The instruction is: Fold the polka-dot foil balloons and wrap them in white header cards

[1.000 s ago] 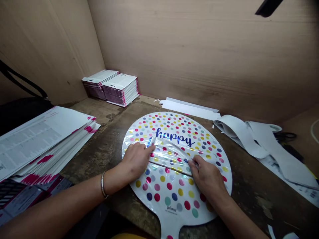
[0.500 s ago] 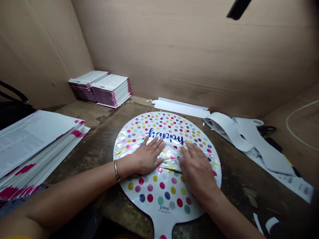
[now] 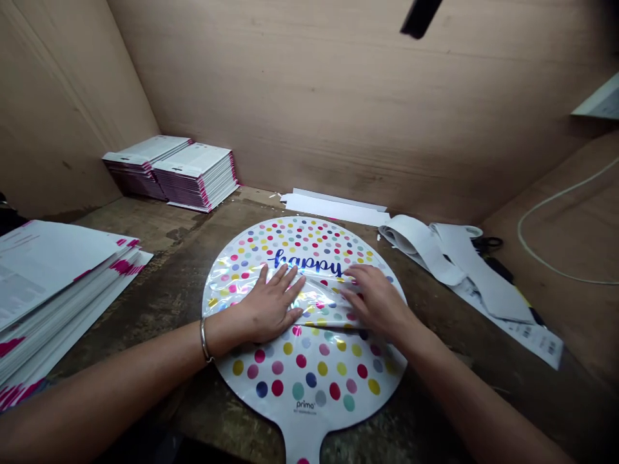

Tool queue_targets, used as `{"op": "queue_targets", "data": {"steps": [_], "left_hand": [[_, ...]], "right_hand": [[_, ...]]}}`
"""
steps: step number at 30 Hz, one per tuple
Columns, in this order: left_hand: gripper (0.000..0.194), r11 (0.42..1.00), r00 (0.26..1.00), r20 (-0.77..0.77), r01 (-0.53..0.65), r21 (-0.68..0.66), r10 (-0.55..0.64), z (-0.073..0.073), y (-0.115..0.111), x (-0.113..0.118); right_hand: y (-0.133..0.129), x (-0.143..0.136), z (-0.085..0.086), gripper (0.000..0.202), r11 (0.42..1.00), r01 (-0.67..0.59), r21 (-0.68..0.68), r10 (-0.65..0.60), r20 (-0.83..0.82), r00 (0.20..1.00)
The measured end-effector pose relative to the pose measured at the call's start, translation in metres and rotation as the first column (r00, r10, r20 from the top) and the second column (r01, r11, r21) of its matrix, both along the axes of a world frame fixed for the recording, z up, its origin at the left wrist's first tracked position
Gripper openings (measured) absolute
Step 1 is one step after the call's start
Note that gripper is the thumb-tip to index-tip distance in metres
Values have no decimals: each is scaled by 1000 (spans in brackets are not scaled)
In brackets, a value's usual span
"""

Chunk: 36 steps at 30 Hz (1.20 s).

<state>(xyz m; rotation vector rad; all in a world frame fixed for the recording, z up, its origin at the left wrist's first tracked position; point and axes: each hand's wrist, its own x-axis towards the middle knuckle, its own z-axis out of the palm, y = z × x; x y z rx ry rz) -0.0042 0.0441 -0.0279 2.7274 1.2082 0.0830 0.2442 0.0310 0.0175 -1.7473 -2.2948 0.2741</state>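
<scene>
A flat white foil balloon (image 3: 309, 380) with coloured dots and the blue word "happy" lies on the table, its tail towards me. A crease or fold crosses its middle below the lettering. My left hand (image 3: 271, 306) rests flat on the left of this fold, fingers spread, a metal bangle at the wrist. On the right side of the fold, my right hand (image 3: 380, 299) touches the foil with bent fingers, thumb and fingertips apart.
Two stacks of printed cards (image 3: 193, 171) stand at the back left. A larger pile of cards (image 3: 62, 283) lies at near left. White strips (image 3: 336, 206) lie along the back wall. A curled label roll (image 3: 449, 258) and scissors (image 3: 488, 243) are at the right.
My right hand has moved slightly up the foil towards the lettering, its fingers more bent. My left hand stays pressed on the balloon. The whole view has shifted a little to the right.
</scene>
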Motion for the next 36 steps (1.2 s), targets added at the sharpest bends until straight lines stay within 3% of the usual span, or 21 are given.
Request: {"op": "queue_targets", "data": {"steps": [5,10,14,15,18,21,22,24,26,28,31,36], "left_hand": [[62,999,999,-13,35,20,-35,-2,2,-3],[62,998,998,23,51,33,-52,1,4,-8],[82,987,979,173,89,132,-111,13,-9,-10],[77,984,968,221,86,158,-120,15,-14,-10],[36,983,933,333,88,159,-137,14,-26,-9],[27,989,918,368,141,42,-147,7,-31,-12],[25,988,915,378,151,-1,-140,5,-32,-14],[25,984,901,416,167,-59,-128,1,-33,-18],[26,976,875,463,200,-82,-141,-1,-34,-22],[27,967,860,484,236,-94,-163,-1,-36,-25],[31,961,860,483,249,-117,-164,-1,-41,-28],[23,984,856,517,89,-155,4,4,-48,-34]], "right_hand": [[67,-53,2,33,970,-2,-244,0,-8,1000],[83,-54,11,13,889,-16,-458,2,-33,999],[61,-48,10,11,862,40,-505,-114,-117,987],[53,-48,7,16,858,62,-510,-153,-139,978],[27,-51,-2,29,849,116,-515,-232,-167,958],[-1,-46,-3,35,878,149,-456,-246,-162,956],[-10,-41,-1,39,912,126,-391,-202,-158,967],[-29,-31,4,58,972,-30,-234,3,-115,993],[-46,-24,4,70,950,-269,-155,269,-26,963],[-59,-22,-2,67,904,-389,-178,401,34,915],[-71,-28,-16,55,922,-355,-154,366,52,929],[-75,-36,-26,41,973,-225,-60,218,-108,970]]}}
